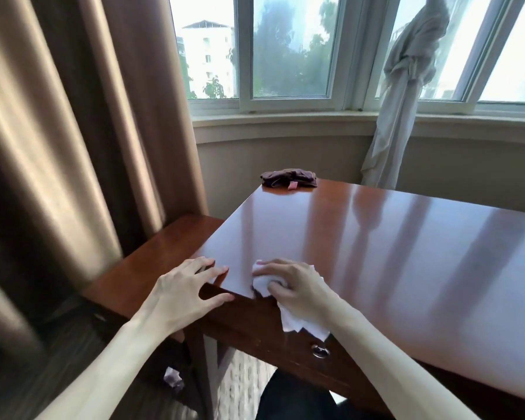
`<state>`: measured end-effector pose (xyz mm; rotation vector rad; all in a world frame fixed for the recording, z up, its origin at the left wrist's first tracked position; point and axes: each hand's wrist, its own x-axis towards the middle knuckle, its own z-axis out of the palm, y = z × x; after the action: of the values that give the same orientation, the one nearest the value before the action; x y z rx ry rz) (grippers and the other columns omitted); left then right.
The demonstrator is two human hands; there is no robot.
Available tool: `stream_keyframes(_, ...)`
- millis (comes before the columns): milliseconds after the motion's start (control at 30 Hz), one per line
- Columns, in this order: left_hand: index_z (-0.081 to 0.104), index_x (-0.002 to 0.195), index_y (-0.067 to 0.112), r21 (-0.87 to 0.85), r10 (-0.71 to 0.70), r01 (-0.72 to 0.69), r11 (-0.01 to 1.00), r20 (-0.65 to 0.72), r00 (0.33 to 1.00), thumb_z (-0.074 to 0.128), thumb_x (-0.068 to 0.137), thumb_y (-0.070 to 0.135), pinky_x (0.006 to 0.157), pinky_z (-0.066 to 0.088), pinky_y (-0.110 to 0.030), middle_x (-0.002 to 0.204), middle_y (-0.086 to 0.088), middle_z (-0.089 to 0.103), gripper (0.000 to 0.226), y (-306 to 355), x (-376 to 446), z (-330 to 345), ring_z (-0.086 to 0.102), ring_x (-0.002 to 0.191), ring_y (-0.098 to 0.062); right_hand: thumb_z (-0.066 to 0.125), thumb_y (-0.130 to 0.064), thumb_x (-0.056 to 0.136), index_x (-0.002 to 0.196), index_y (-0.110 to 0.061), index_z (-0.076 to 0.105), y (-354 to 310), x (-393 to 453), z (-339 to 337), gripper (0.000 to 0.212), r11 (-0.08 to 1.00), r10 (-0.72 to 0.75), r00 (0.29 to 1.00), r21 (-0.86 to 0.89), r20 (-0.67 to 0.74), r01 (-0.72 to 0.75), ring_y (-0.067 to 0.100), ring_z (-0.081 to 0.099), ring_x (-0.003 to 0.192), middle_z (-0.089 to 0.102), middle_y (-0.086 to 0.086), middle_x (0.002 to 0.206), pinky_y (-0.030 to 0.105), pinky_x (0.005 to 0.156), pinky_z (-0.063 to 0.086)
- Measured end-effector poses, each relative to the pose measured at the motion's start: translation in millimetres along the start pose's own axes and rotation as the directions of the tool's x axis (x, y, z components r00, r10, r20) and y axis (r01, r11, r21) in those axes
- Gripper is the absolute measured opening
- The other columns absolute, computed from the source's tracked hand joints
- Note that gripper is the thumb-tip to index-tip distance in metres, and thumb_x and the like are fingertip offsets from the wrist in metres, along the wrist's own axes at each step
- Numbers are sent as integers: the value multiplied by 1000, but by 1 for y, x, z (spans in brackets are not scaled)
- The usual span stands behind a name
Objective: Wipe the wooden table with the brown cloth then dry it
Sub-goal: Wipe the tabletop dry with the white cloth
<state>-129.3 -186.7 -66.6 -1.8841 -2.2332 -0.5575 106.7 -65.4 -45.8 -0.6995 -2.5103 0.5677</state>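
Observation:
The glossy wooden table [376, 237] fills the middle and right of the view. The brown cloth [289, 178] lies bunched at its far left corner, away from both hands. My right hand [288, 283] grips a white tissue [297, 319] near the table's near left corner; part of the tissue hangs over the front edge. My left hand [191, 286] rests on that corner with fingers spread, thumb against the front edge, holding nothing.
A lower wooden side table [152, 262] adjoins the left edge. Brown curtains [73, 131] hang at left, a knotted white curtain [406, 86] by the window behind. A metal drawer ring [320, 350] sits on the table's front. A crumpled wad [172, 378] lies on the floor.

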Motion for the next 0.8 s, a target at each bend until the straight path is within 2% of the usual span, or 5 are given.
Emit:
stream_keyframes(100, 52, 138, 51, -16, -3, 4, 1000, 30, 1000, 46, 77, 87, 105, 46, -32, 146, 20, 49, 72, 0, -1, -1, 42, 138, -2, 50, -22, 91, 121, -30, 72, 11, 40, 8, 37, 970, 234, 958, -20, -167, -241, 15, 59, 123, 63, -12, 135, 29, 104, 41)
stream_keyframes(267, 43, 146, 47, -119, 144, -133, 984, 90, 986, 49, 74, 88, 109, 43, -30, 145, 21, 45, 83, 25, 11, 0, 39, 137, -2, 50, -22, 83, 106, -36, 72, -13, -13, 4, 34, 998, -51, 997, -35, 59, 53, -7, 54, 122, 65, -21, 128, 5, 94, 36)
stream_keyframes(433, 38, 146, 52, -213, 290, -242, 947, 235, 928, 51, 69, 93, 117, 33, -30, 149, 32, 30, 88, 55, 35, -3, 23, 141, 8, 56, -19, 88, 111, -31, 74, 76, -7, -56, 32, 920, 344, 896, -91, -282, -382, 8, 55, 124, 67, -14, 128, 13, 95, 32)
stream_keyframes(633, 31, 147, 59, -281, 365, -260, 924, 442, 819, 48, 62, 101, 122, 24, -34, 156, 37, 15, 96, 60, 80, 2, 10, 147, 10, 46, -35, 86, 123, -40, 68, 77, 10, -43, 44, 968, 221, 974, -113, -49, -225, -1, 51, 128, 59, -20, 139, 8, 99, 29)
stream_keyframes(800, 39, 147, 49, -264, 202, -120, 957, 310, 929, 28, 84, 86, 120, 27, -34, 156, 22, 30, 74, 67, 150, 32, 24, 145, -1, 52, -24, 91, 120, -32, 72, 122, 68, -50, 36, 942, 301, 945, -111, -125, -315, 5, 52, 127, 62, -15, 135, 10, 93, 28)
